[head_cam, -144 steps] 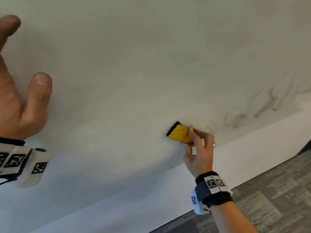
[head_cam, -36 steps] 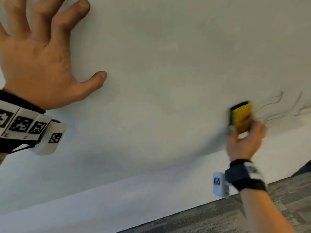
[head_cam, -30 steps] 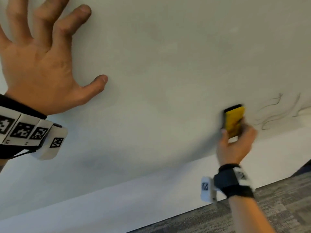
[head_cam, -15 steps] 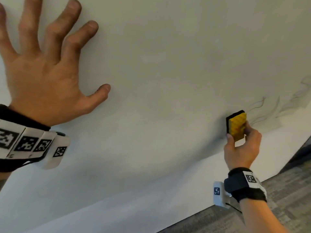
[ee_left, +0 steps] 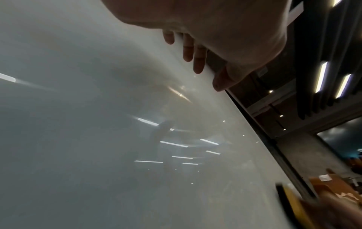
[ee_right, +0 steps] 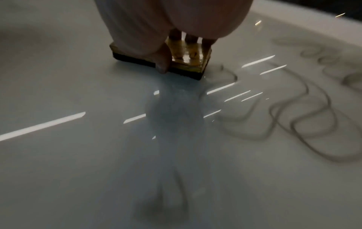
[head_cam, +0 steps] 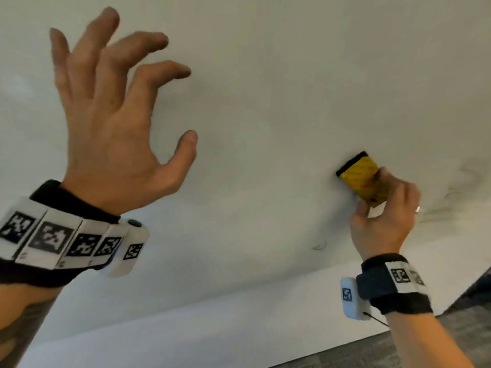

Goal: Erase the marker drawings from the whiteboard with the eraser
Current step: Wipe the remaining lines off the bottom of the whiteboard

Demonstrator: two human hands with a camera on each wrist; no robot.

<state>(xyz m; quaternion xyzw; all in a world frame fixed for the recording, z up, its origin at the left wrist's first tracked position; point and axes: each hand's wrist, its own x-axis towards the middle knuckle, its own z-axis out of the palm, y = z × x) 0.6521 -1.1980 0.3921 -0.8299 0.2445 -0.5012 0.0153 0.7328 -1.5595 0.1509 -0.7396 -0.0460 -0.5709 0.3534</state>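
The whiteboard (head_cam: pixel 265 102) fills the head view. My right hand (head_cam: pixel 382 216) grips a yellow eraser (head_cam: pixel 358 179) and holds its black felt side against the board at the right. Grey marker scribbles (head_cam: pixel 457 197) lie just right of the eraser, with a small stray mark (head_cam: pixel 318 247) below it. The right wrist view shows the eraser (ee_right: pixel 188 62) flat on the board, with looping lines (ee_right: pixel 293 116) beside it. My left hand (head_cam: pixel 127 115) is raised at the upper left, with its fingers spread, bent like claws and holding nothing. Its fingertips (ee_left: pixel 195 58) are at the board.
A white wall strip (head_cam: pixel 212 328) runs under the board, and grey carpet (head_cam: pixel 465 328) shows at the bottom right. The left wrist view shows the board's dark edge (ee_left: pixel 264 139) and ceiling lights (ee_left: pixel 321 75) beyond it.
My left hand's fingers have gone from flat and splayed on the board to bent. The eraser has tilted from upright to slanted under my right hand, beside the scribbles.
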